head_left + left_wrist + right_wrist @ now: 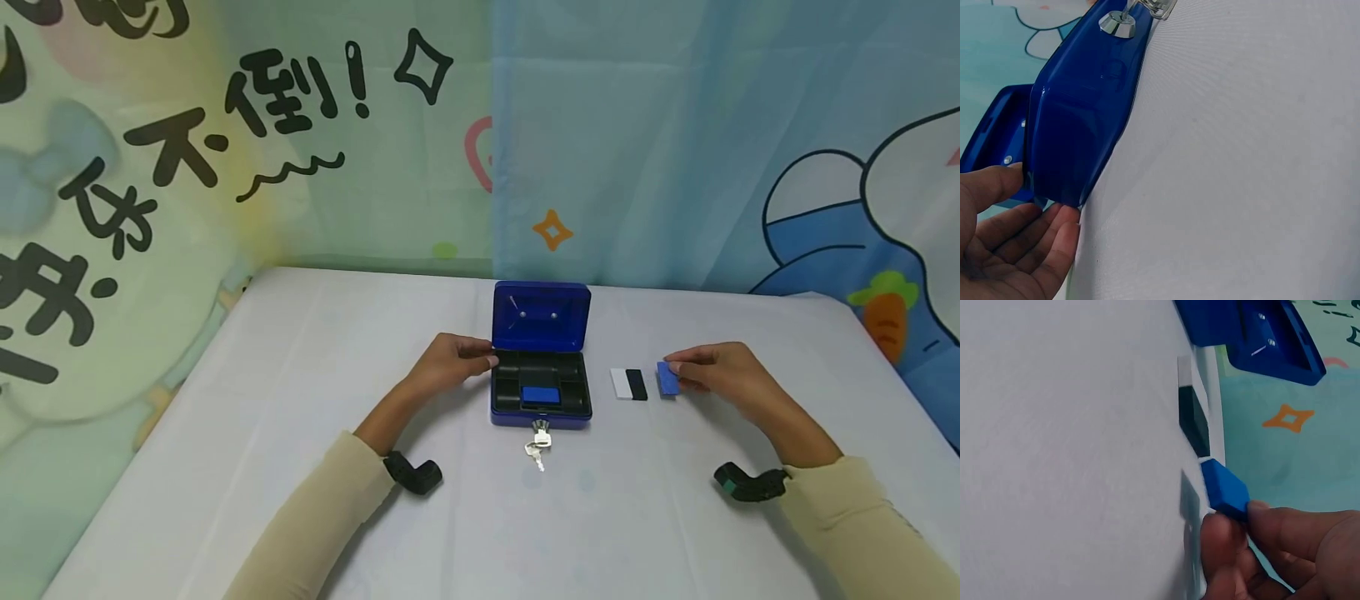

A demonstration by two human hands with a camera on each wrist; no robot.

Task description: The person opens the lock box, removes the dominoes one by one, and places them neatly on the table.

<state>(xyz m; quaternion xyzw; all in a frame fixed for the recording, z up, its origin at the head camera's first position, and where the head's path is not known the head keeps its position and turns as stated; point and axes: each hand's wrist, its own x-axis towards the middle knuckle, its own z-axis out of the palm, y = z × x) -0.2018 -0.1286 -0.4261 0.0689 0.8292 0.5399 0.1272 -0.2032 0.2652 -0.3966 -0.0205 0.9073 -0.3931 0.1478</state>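
Note:
A blue metal cash box [542,421] stands on the table with its lid [542,317] raised. Keys [538,444] hang from the lock on its front. My left hand [455,364] holds the box's left side, thumb at the rim and fingers against the side wall. A small blue block [1225,487] is pinched between the thumb and fingers of my right hand [720,373], slightly above the table. Left of it lie a white block [621,384] and a black block [637,385], side by side. Another blue piece [541,395] lies inside the box's black tray [507,392].
The table [450,517] is covered with a white cloth. Behind it hang printed curtains [637,150] with writing and cartoon figures. A black wrist device [414,475] sits on the left wrist, and another wrist device [750,483] on the right.

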